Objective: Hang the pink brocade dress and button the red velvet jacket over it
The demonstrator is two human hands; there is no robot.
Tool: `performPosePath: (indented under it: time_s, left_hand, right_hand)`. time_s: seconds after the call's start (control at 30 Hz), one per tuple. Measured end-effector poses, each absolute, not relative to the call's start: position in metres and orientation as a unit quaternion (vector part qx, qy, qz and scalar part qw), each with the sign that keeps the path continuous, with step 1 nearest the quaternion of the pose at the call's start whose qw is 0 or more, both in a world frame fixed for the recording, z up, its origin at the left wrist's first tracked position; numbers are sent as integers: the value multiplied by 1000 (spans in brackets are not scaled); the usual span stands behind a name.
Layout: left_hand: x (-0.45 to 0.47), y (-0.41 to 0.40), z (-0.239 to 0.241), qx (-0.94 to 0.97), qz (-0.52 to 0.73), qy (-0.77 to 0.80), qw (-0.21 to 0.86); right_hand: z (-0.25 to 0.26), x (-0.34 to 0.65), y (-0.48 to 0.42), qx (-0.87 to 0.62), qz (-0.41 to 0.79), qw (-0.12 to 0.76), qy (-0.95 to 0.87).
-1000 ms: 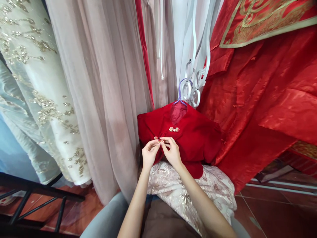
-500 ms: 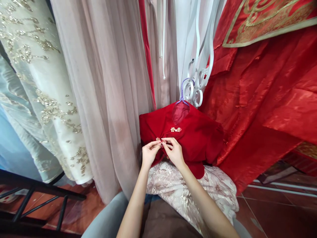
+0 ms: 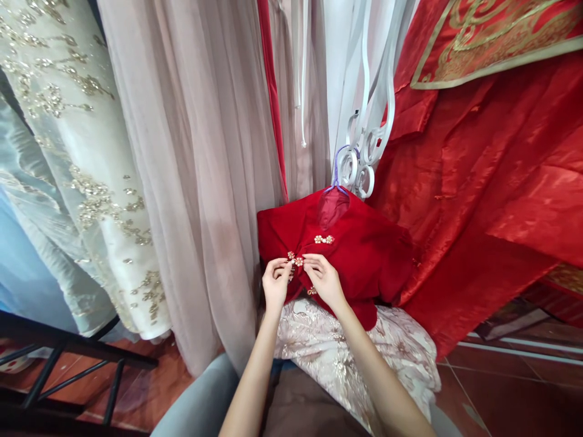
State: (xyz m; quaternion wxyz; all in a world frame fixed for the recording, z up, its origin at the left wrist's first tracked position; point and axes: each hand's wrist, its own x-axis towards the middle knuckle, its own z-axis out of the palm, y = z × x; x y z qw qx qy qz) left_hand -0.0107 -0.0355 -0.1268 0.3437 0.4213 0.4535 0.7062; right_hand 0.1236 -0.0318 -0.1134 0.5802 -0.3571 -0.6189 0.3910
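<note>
A small red velvet jacket point(image 3: 364, 255) hangs on a purple hanger point(image 3: 337, 167) in front of me. It has a gold flower clasp point(image 3: 323, 239) near the collar and a second gold clasp point(image 3: 295, 260) lower down. My left hand point(image 3: 276, 282) and my right hand point(image 3: 324, 279) meet at that second clasp, each with fingertips pinched on the red fabric beside it. Under the jacket lies a cream brocade skirt point(image 3: 364, 358).
Pale pink tulle gowns point(image 3: 204, 152) and a beaded ivory gown point(image 3: 77, 170) hang at the left. Red satin garments with gold embroidery point(image 3: 492, 152) hang at the right. A white scrolled metal stand point(image 3: 362, 164) rises behind the jacket. A black rack base point(image 3: 68, 364) stands on the red tiled floor.
My fingers have shifted slightly at the second clasp, which now shows more plainly between them. The view has drifted a little; the jacket has not moved.
</note>
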Motion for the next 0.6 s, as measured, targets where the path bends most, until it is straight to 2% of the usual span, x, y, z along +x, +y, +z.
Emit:
performPosePath:
  time_s: [0.2, 0.43, 0.6]
  left_hand:
    - [-19, -57, -176, 418, 683, 527, 284]
    - [-18, -58, -186, 492, 633, 484, 350]
    - [-25, -60, -186, 548, 573, 486, 368]
  right_hand:
    - [-150, 141, -77, -454, 305, 559, -623]
    - [-181, 127, -79, -456, 284, 562, -628]
    - [-189, 127, -77, -490, 264, 533, -637]
